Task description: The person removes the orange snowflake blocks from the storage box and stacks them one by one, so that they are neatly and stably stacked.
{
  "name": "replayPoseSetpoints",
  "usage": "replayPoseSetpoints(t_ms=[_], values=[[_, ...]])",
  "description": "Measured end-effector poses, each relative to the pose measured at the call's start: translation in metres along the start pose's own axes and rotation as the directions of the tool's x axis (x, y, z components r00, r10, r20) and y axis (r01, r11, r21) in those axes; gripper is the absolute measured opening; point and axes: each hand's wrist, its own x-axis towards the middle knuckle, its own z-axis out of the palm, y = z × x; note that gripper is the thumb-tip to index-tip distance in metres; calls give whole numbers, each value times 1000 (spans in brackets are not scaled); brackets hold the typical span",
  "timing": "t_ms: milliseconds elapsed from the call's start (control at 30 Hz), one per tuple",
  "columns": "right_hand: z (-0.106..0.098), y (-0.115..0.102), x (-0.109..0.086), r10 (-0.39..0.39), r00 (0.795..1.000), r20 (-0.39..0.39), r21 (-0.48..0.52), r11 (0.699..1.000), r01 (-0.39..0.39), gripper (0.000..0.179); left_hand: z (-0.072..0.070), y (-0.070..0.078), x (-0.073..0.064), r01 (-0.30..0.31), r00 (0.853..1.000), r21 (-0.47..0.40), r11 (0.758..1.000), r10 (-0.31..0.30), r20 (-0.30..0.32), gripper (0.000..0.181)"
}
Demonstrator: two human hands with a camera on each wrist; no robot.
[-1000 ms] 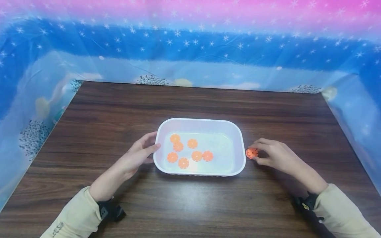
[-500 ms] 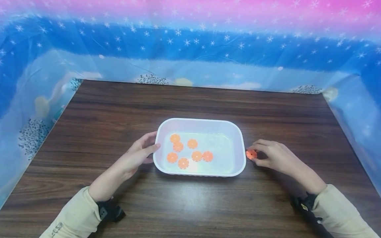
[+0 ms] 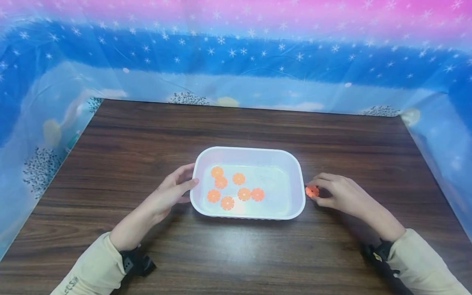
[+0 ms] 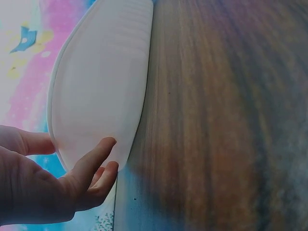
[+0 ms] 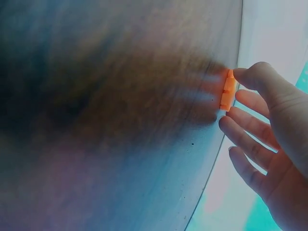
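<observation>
A white plastic tub (image 3: 293,213) stands on the wooden table, with several flat orange notched discs (image 3: 227,203) spread over the left and middle of its floor. My left hand (image 3: 173,186) holds the tub's left end, its thumb over the rim and its fingers against the outer wall. In the left wrist view, those fingers (image 4: 96,159) reach low along the wall. Just outside the tub's right end, my right hand (image 3: 337,190) pinches another orange disc (image 3: 311,191) between thumb and fingers. The right wrist view shows this disc (image 5: 228,91) edge-on, close at the tabletop.
The dark wood-grain table (image 3: 236,254) stretches around the tub on every side. A patterned cloth (image 3: 236,53) in pink and blue hangs behind it and along both sides. Black wrist cameras (image 3: 138,262) sit at the sleeve cuffs.
My right hand, with the orange disc, has shifted slightly toward me since a second ago. The left hand and the tub have stayed in place.
</observation>
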Motion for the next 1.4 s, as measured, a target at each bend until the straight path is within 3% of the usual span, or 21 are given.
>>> replayPoseSetpoints(t_ms=[400, 633, 800, 1000, 1400], values=[[-11, -1, 5, -45, 995, -84, -31, 999, 42, 36, 1, 0, -1, 7, 1000, 0, 1000, -7, -14, 58], [-26, -7, 18, 25, 988, -155, 78, 997, -13, 48, 0, 0, -2, 13, 1000, -12, 1000, -14, -18, 58], [-31, -15, 29, -2, 981, -196, 151, 988, 32, 49, 0, -1, -1, 16, 1000, -20, 1000, -16, -19, 57], [-29, -26, 44, -28, 986, -165, 177, 982, 57, 42, -1, -3, 2, 11, 1000, -22, 1000, -11, -11, 57], [-14, -54, 78, -133, 987, -89, 227, 962, 150, 48, -2, -3, 1, 5, 1000, -27, 1000, -5, -10, 57]])
